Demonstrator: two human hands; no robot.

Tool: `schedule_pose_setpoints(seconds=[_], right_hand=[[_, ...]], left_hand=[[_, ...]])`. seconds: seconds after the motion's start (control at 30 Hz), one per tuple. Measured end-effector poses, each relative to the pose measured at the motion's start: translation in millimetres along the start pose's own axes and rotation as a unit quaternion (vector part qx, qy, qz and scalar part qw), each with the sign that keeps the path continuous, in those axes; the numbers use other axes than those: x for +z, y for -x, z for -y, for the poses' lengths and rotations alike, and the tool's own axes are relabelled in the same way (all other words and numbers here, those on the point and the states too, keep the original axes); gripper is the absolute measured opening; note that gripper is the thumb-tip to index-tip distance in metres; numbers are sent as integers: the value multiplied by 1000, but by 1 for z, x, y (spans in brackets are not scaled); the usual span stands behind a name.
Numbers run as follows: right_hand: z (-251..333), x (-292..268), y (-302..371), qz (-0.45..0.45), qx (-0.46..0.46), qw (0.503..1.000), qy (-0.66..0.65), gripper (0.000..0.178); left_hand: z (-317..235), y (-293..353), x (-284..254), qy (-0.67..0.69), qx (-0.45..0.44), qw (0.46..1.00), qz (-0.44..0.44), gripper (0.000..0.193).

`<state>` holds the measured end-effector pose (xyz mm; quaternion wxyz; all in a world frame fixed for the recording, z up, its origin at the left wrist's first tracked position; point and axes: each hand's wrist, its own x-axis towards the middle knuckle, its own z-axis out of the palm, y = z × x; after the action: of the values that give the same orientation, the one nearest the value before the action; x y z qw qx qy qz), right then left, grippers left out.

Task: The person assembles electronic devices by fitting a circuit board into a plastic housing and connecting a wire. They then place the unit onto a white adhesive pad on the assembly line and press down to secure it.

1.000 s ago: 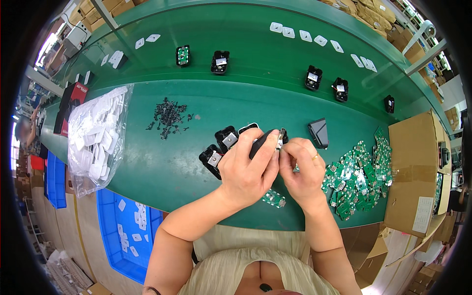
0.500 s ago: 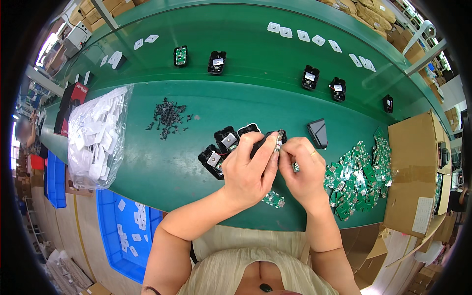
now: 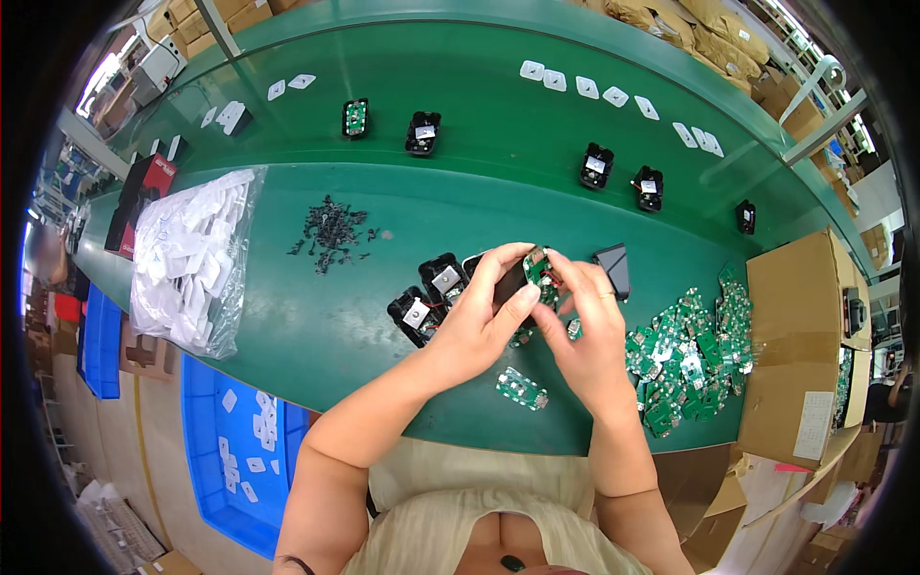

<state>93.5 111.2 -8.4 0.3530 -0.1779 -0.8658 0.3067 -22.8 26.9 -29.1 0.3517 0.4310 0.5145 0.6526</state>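
Over the middle of the green bench, my left hand (image 3: 484,311) is closed round a black plastic housing (image 3: 509,284), mostly covered by the fingers. A green circuit board (image 3: 540,272) stands tilted at the housing, its component side in sight. My right hand (image 3: 591,331) grips that board's right edge, where a bit of red wire shows. Left of my left hand lie open black housings with metal plates, one of them nearest the edge (image 3: 415,313). Below the hands lies a loose circuit board (image 3: 522,388).
Loose circuit boards (image 3: 690,359) are heaped at right beside a cardboard box (image 3: 791,345). A dark grey case (image 3: 611,272) lies behind my right hand. Small black parts (image 3: 331,233) and a bag of white pieces (image 3: 192,259) lie left. More housings (image 3: 423,132) stand on the far strip.
The held circuit board has turned from nearly edge-on to showing its green face. My right hand's fingers have opened out from a pinch and moved up along the board.
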Motion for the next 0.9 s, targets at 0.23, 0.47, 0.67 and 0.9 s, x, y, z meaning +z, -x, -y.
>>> schedule_pose_setpoints(seconds=[0.23,0.47,0.67,0.9], right_hand=[[-1,-10,-2,-12,-24,995,94,52],[6,2,3,-5,-123,991,-52,49],[6,4,1,-29,-170,985,-22,34],[0,6,0,-70,-228,970,52,25]], left_hand=[[-10,-2,-13,-32,-117,992,24,43],[-14,-3,-8,194,-159,961,-118,28],[-11,2,-6,257,-152,949,-98,29],[-11,3,4,238,-140,957,-89,27]])
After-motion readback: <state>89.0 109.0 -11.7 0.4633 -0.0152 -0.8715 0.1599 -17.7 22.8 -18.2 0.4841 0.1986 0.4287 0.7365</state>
